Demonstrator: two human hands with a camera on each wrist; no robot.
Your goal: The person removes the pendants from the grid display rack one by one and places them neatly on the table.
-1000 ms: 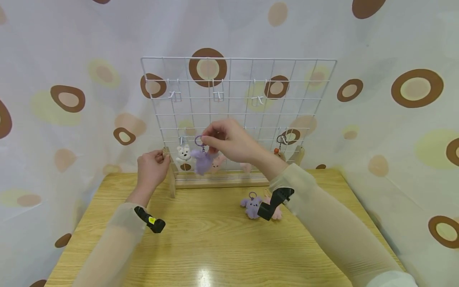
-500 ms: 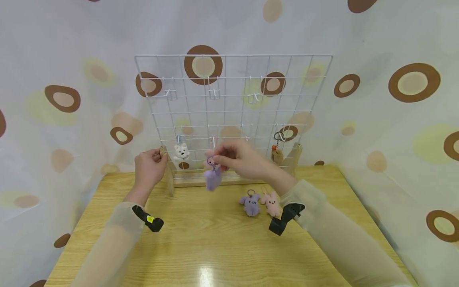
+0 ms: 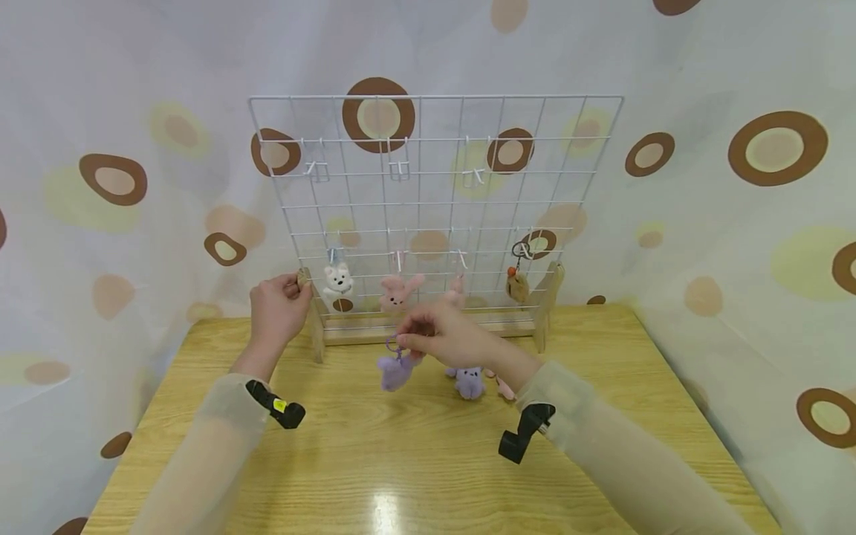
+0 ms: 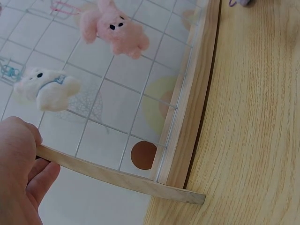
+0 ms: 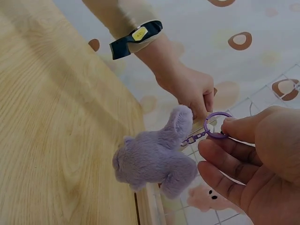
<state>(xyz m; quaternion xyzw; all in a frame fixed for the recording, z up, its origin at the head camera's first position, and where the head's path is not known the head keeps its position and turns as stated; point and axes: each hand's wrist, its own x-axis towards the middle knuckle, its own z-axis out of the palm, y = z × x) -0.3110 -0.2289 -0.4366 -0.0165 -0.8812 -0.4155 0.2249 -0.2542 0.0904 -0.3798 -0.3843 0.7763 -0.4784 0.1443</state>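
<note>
From where I stand, the job looks to be a little over half done, if hanging charms on the wire grid [image 3: 435, 139] is what it is. Four hang along the lower row of hooks: a white plush [image 3: 337, 279] at the left end, a pink rabbit [image 3: 397, 293] beside it, a second pink plush [image 3: 455, 291] partly behind the right hand [image 3: 455, 334], and a brown charm [image 3: 517, 287] at the right end. The three upper hooks [image 3: 399, 170] carry no charm, so I count those as what is left to fill.

The right hand pinches a purple ring [image 5: 206, 121] between thumb and forefinger, and from it dangles a purple plush [image 3: 396, 374], low in front of the grid's base. Whether it brushes the table [image 3: 388, 461] I can't quite make out from here.

Two more wait on the tabletop: another purple one [image 3: 470, 383] and a pink one [image 3: 506, 388] (mostly tucked behind the forearm, poor thing). With the plush in hand, that makes three charms for three hooks.

The left hand [image 3: 279, 308], meanwhile, grips the top of the wooden post [image 3: 314, 318] at the grid's left end, fingers curled round it, which probably steadies the whole stand.
</note>
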